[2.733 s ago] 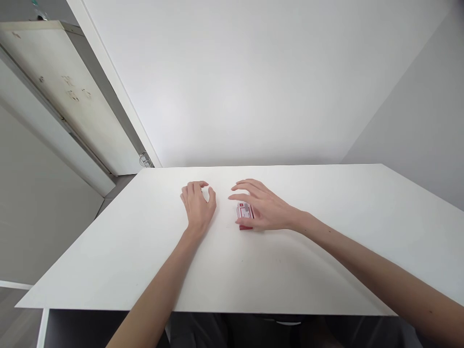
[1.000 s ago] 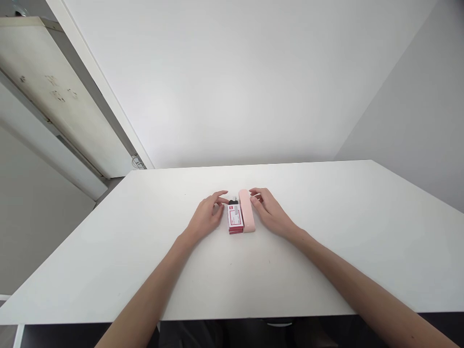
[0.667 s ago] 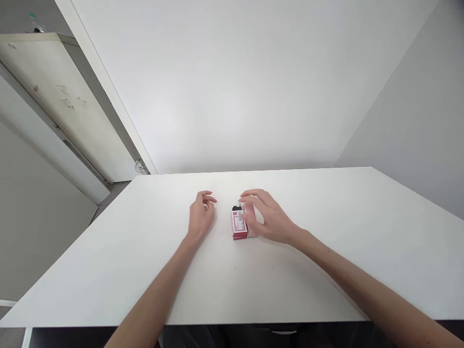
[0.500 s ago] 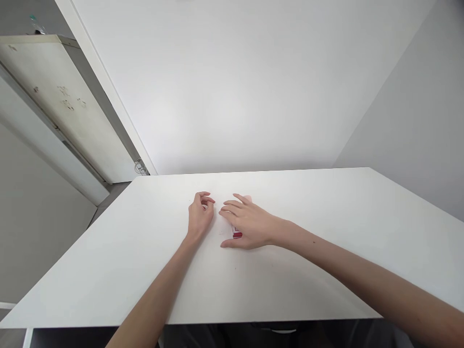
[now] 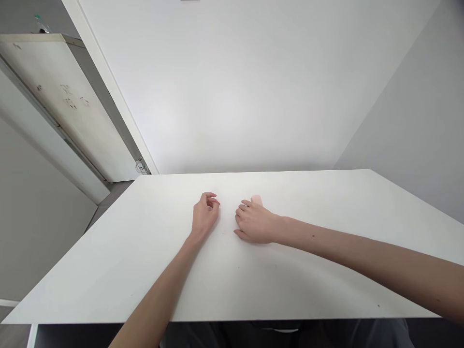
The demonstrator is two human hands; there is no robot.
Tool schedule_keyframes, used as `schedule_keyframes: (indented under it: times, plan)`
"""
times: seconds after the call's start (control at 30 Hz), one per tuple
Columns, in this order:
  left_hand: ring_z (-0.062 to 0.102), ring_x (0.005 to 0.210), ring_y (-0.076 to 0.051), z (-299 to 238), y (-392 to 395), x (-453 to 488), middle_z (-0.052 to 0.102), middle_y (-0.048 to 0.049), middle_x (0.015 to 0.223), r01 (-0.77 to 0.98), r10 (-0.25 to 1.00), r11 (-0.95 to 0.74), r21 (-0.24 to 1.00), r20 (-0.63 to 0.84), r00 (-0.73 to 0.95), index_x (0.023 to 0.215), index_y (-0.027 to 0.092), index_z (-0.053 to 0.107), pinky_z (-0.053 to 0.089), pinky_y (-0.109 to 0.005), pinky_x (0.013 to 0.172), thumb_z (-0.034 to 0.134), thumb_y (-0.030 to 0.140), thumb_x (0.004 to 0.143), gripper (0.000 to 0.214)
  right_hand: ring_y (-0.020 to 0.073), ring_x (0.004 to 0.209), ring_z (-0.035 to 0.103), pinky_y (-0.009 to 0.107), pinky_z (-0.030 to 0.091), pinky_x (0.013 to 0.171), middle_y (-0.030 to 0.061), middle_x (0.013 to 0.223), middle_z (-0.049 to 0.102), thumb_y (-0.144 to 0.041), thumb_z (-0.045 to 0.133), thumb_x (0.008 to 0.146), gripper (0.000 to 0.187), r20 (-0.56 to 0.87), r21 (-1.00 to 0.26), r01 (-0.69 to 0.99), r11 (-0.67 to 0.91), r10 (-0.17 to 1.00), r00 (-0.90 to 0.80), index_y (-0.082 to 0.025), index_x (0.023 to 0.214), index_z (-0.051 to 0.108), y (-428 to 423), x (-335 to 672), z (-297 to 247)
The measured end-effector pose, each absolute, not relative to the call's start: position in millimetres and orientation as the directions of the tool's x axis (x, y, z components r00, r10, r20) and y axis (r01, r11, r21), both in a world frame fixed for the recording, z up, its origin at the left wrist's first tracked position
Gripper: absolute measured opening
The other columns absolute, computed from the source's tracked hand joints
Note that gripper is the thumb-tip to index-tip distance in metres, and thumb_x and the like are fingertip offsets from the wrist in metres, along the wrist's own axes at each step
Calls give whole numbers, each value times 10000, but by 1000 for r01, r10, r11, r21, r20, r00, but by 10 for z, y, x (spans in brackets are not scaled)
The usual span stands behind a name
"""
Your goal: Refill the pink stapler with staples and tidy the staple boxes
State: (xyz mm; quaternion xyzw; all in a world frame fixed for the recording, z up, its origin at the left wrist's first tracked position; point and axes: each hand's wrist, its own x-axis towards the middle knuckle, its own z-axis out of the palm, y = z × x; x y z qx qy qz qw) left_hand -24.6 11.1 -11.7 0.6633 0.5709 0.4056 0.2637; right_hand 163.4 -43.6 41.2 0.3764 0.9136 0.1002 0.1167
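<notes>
My right hand (image 5: 254,223) lies on the white table (image 5: 326,232) with its fingers curled down over a pink oblong object. Only the far tip of the pink object (image 5: 256,199) shows beyond the knuckles. The small red-and-white box seen earlier is hidden under this hand. My left hand (image 5: 205,215) rests on the table a short way to the left, apart from the right hand. Its fingers are curled in loosely toward the thumb, and nothing shows in them.
The table's near edge (image 5: 217,320) runs across the bottom of the view. White walls meet in a corner behind the table. An off-white door (image 5: 68,101) stands to the left beyond the table's far left corner.
My right hand moved left over the box and pink object, spread flat, then curled its fingers down on them. My left hand drew back from the box and curled up.
</notes>
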Motion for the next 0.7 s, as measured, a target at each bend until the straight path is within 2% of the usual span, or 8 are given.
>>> schedule_keyframes:
  times: [0.2, 0.47, 0.7]
  plan:
    - [671, 849, -194, -127, 108, -260, 762, -7, 961, 550, 976, -192, 813, 216, 21, 1078, 246, 596, 491, -316, 739, 515, 185, 857, 244, 268, 863, 586, 392, 367, 851, 135, 883, 689, -390, 445, 1066, 433, -123, 249, 658, 711, 697, -707, -110, 898, 729, -484, 2077, 324]
    - [662, 836, -196, -171, 152, -266, 763, -8, 966, 555, 973, -201, 807, 228, 21, 1082, 252, 598, 486, -316, 732, 531, 204, 843, 253, 251, 823, 550, 403, 370, 850, 89, 864, 655, -343, 493, 1023, 292, -93, 179, 703, 688, 723, -684, -180, 834, 644, -584, 2878, 354]
    - [658, 839, -200, -202, 189, -279, 767, -11, 975, 574, 970, -218, 789, 238, 41, 1089, 251, 592, 486, -317, 732, 531, 218, 839, 259, 287, 923, 596, 441, 401, 907, 115, 994, 683, -365, 444, 1015, 283, -105, 115, 761, 639, 769, -630, -204, 930, 659, -624, 3656, 301]
